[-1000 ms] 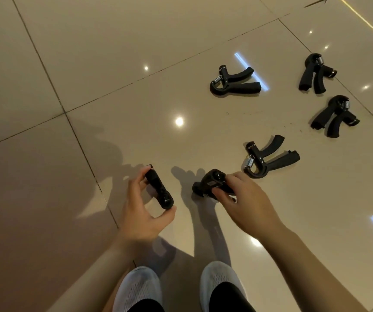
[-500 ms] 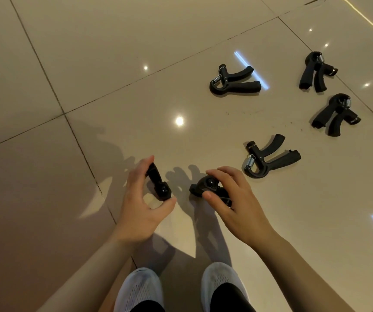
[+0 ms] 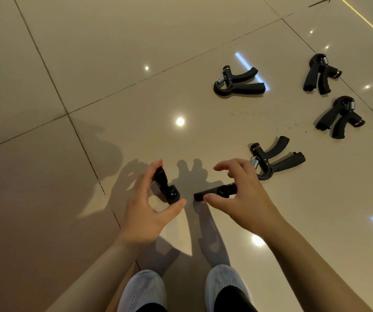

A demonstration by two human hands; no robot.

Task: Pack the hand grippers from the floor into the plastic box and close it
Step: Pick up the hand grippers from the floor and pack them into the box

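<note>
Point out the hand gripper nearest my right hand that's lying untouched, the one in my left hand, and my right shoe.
untouched hand gripper (image 3: 271, 162): head view, on its body beside the spring.
held hand gripper (image 3: 166, 188): head view, mid-body.
right shoe (image 3: 222, 279): head view, on the toe.
</note>
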